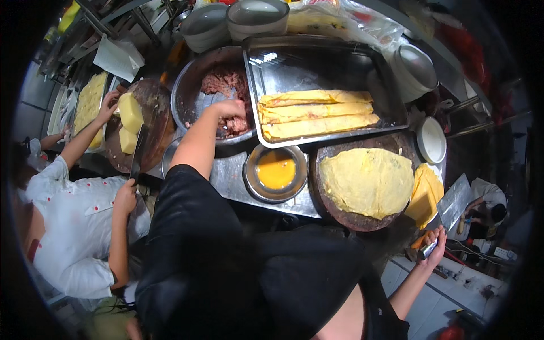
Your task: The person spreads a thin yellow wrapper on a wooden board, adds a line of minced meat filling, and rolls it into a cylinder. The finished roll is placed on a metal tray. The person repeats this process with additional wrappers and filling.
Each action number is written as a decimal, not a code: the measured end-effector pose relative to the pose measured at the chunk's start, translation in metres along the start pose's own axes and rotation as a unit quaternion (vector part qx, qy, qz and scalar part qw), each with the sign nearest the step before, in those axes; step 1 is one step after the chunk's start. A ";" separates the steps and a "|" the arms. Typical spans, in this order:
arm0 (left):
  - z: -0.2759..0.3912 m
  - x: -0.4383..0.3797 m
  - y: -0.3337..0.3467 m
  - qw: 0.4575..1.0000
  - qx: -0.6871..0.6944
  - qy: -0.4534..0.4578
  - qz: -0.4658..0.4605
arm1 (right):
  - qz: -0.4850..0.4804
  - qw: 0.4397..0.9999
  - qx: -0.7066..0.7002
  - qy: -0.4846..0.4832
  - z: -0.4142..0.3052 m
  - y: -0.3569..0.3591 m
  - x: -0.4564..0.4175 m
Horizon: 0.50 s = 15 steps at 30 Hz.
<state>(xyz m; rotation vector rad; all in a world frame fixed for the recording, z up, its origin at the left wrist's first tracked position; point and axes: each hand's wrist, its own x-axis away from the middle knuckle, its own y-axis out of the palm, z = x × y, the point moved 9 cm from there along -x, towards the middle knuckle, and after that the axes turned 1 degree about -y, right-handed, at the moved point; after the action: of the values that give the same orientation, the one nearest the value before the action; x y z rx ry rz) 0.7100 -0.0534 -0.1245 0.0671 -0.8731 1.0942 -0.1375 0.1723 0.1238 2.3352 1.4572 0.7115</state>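
Observation:
My left hand [231,109] reaches into a large metal bowl [180,89] and touches the raw minced meat [225,80]. Its fingers are partly hidden, so their grip is unclear. Out to the right, my right hand [433,246] holds a cleaver [455,202] by its handle, blade raised. A thin yellow egg sheet [367,180] lies on a round chopping block [325,208] before me. Three long yellow rolls [316,109] lie side by side in a rectangular metal tray [314,76]. Between bowl and block stands a small metal bowl [250,187] of beaten egg [276,170].
A co-worker [80,212] at left holds a knife [138,148] beside yellow blocks [131,114] on another round board [157,102]. Folded yellow sheets [425,193] and a white bowl [431,140] lie right of my block. Stacked bowls [257,19] line the back.

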 end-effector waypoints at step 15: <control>0.301 0.252 0.071 0.898 0.251 0.322 0.165 | -0.014 0.997 0.076 -0.030 -0.011 -0.014 0.019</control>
<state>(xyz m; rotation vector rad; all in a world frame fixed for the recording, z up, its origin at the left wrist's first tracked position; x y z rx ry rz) 0.5213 0.0334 0.2161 -0.0196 0.0139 1.5207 -0.1472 0.1950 0.1309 2.4209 1.5641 0.5345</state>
